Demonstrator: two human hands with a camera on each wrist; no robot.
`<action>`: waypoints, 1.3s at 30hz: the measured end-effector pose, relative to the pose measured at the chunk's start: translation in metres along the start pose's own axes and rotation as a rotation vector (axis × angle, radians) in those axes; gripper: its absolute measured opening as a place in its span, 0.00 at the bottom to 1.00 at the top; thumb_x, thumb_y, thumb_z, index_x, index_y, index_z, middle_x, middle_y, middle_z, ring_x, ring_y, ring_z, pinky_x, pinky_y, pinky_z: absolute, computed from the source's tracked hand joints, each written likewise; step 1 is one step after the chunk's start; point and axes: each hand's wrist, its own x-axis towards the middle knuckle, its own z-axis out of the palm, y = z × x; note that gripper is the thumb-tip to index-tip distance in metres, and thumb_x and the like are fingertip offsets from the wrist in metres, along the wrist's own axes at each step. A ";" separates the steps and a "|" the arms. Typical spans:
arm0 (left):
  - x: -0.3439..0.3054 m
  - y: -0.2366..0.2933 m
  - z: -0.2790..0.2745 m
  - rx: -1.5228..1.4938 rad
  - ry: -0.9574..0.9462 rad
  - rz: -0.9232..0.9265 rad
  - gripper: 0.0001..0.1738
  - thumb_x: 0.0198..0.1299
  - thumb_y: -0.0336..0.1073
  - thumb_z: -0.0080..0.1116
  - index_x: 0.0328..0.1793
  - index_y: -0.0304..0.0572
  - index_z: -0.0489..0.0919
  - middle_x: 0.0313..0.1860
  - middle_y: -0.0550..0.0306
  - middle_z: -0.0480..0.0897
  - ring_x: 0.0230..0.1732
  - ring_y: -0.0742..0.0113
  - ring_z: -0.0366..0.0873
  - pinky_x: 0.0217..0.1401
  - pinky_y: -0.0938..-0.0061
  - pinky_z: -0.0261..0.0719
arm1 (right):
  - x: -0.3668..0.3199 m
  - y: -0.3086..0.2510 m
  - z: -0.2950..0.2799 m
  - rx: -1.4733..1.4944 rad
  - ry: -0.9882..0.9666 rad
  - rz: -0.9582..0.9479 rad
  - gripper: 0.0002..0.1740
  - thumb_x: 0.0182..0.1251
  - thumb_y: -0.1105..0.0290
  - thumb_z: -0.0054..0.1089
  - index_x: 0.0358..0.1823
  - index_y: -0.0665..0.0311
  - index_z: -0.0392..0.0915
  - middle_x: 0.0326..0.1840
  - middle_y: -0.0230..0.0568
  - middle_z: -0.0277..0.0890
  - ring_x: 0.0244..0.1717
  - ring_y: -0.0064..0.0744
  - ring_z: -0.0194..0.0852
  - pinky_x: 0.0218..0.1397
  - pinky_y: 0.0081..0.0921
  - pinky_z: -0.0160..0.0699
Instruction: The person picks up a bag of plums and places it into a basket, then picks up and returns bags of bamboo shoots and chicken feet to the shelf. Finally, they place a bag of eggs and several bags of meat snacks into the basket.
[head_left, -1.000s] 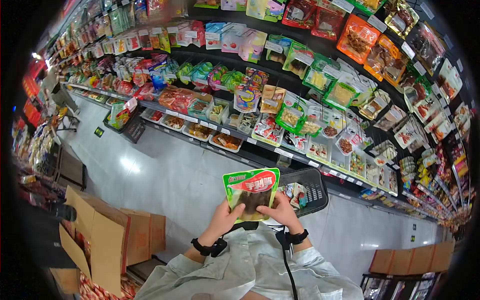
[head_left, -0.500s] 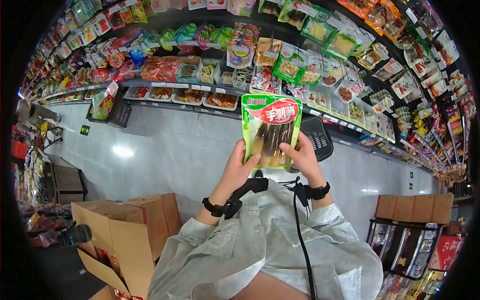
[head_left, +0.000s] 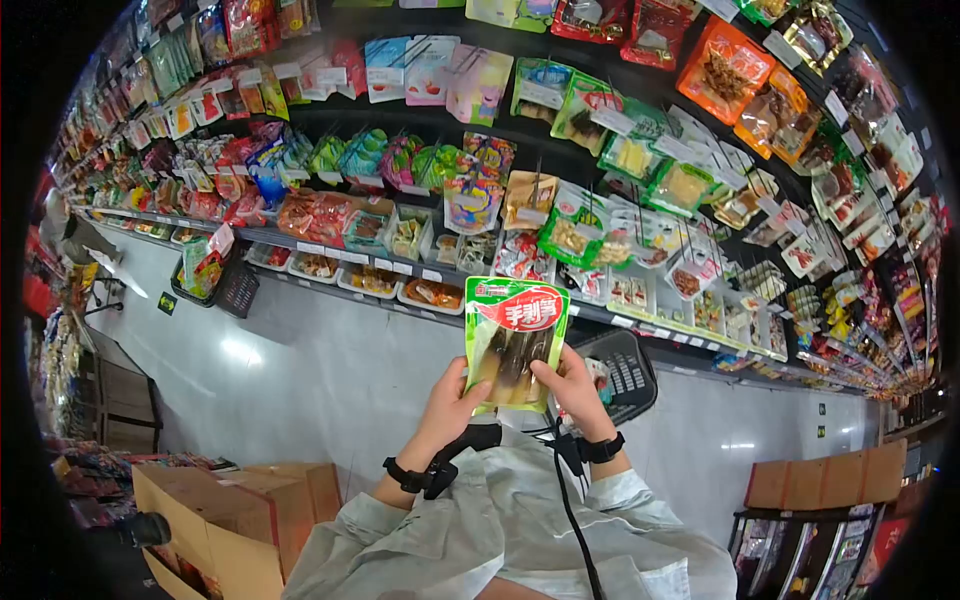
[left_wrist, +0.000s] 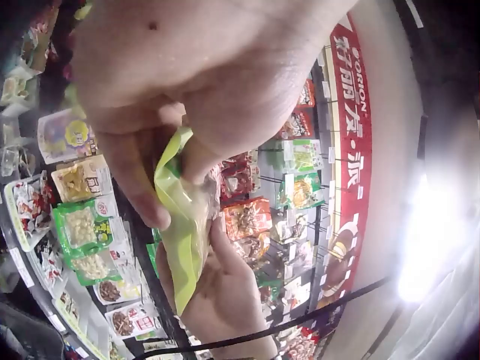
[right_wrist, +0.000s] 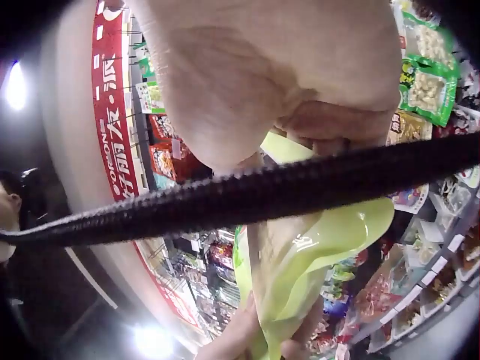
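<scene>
A green-edged food pouch (head_left: 515, 345) with a red label and a clear window showing dark and pale pieces is held upright in front of the torso. The left hand (head_left: 445, 410) pinches its lower left edge, thumb on the front; the right hand (head_left: 578, 395) pinches the lower right edge the same way. In the left wrist view the pouch (left_wrist: 180, 232) is seen edge-on between the left hand (left_wrist: 202, 75) and the right hand (left_wrist: 225, 300). The right wrist view shows the pouch (right_wrist: 300, 270) below the right hand (right_wrist: 277, 75), partly crossed by a black cord.
A black shopping basket (head_left: 630, 375) with packets stands behind the right hand. Shelves of hanging packets (head_left: 580, 225) and trays run across the front. Another basket (head_left: 232, 285) stands by the shelf at left. Cardboard boxes (head_left: 240, 515) lie lower left, and another box (head_left: 825, 475) lower right.
The pouch and both hands rose in view, then dropped lower again, as the head view tilted down and back up. Both hands have kept hold of the pouch.
</scene>
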 end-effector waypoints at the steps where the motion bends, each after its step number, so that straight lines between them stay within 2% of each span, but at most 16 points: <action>1: 0.015 0.000 0.001 0.020 0.012 0.012 0.22 0.72 0.29 0.56 0.68 0.34 0.66 0.51 0.51 0.83 0.50 0.70 0.82 0.52 0.74 0.80 | 0.015 -0.002 -0.007 0.007 -0.011 -0.011 0.20 0.73 0.73 0.61 0.64 0.67 0.72 0.55 0.31 0.80 0.52 0.17 0.75 0.56 0.21 0.76; 5: 0.083 0.012 0.008 0.027 0.042 0.018 0.23 0.72 0.31 0.56 0.69 0.33 0.65 0.52 0.50 0.83 0.50 0.70 0.82 0.52 0.74 0.80 | 0.082 -0.014 -0.039 0.017 -0.051 -0.053 0.20 0.73 0.73 0.60 0.64 0.67 0.72 0.53 0.29 0.80 0.50 0.16 0.75 0.53 0.19 0.76; 12: 0.159 0.016 0.022 0.017 0.057 0.021 0.21 0.74 0.31 0.53 0.69 0.34 0.66 0.52 0.52 0.83 0.50 0.73 0.80 0.52 0.77 0.78 | 0.145 -0.017 -0.081 0.028 -0.021 -0.018 0.19 0.74 0.71 0.61 0.63 0.66 0.73 0.53 0.29 0.80 0.49 0.16 0.75 0.53 0.20 0.77; 19: 0.256 0.035 0.019 0.102 -0.018 -0.012 0.16 0.76 0.34 0.51 0.65 0.34 0.69 0.49 0.58 0.81 0.46 0.78 0.76 0.48 0.79 0.75 | 0.206 -0.027 -0.109 -0.019 0.188 -0.012 0.18 0.77 0.65 0.58 0.62 0.66 0.74 0.54 0.28 0.78 0.53 0.16 0.72 0.58 0.21 0.72; 24: 0.339 0.044 0.009 0.194 -0.153 0.052 0.13 0.76 0.35 0.50 0.60 0.35 0.72 0.44 0.62 0.77 0.45 0.78 0.71 0.50 0.80 0.72 | 0.254 -0.047 -0.119 0.012 0.380 -0.040 0.19 0.80 0.59 0.54 0.62 0.65 0.74 0.47 0.23 0.74 0.46 0.15 0.65 0.53 0.16 0.66; 27: 0.386 0.059 0.007 0.285 -0.253 0.051 0.13 0.76 0.37 0.50 0.58 0.35 0.73 0.41 0.61 0.76 0.42 0.77 0.70 0.48 0.78 0.72 | 0.277 -0.060 -0.125 0.034 0.505 -0.051 0.19 0.80 0.60 0.53 0.63 0.65 0.74 0.50 0.24 0.75 0.49 0.15 0.66 0.57 0.18 0.66; 29: 0.409 0.069 0.009 0.305 -0.307 0.105 0.14 0.76 0.38 0.50 0.58 0.35 0.73 0.39 0.60 0.75 0.39 0.75 0.68 0.44 0.76 0.71 | 0.285 -0.063 -0.128 0.118 0.572 -0.094 0.18 0.81 0.61 0.50 0.62 0.66 0.75 0.56 0.28 0.77 0.55 0.17 0.69 0.61 0.21 0.67; 31: 0.431 0.075 0.010 0.383 -0.370 0.090 0.14 0.76 0.38 0.50 0.58 0.35 0.73 0.38 0.61 0.75 0.38 0.75 0.67 0.43 0.76 0.71 | 0.297 -0.072 -0.129 0.108 0.625 -0.139 0.18 0.81 0.62 0.50 0.62 0.65 0.75 0.56 0.27 0.77 0.54 0.17 0.69 0.61 0.21 0.66; 32: 0.441 0.073 0.014 0.287 -0.387 0.075 0.15 0.76 0.39 0.50 0.58 0.35 0.73 0.38 0.60 0.75 0.38 0.75 0.68 0.43 0.76 0.71 | 0.301 -0.074 -0.131 0.113 0.644 -0.128 0.18 0.81 0.62 0.50 0.63 0.65 0.74 0.56 0.27 0.77 0.54 0.16 0.69 0.61 0.20 0.66; 39: 0.474 0.075 0.021 0.372 -0.415 0.163 0.15 0.76 0.41 0.50 0.56 0.35 0.74 0.34 0.60 0.74 0.34 0.74 0.67 0.40 0.76 0.70 | 0.316 -0.066 -0.152 0.103 0.697 -0.183 0.17 0.81 0.63 0.50 0.63 0.65 0.73 0.56 0.26 0.76 0.55 0.15 0.68 0.60 0.19 0.66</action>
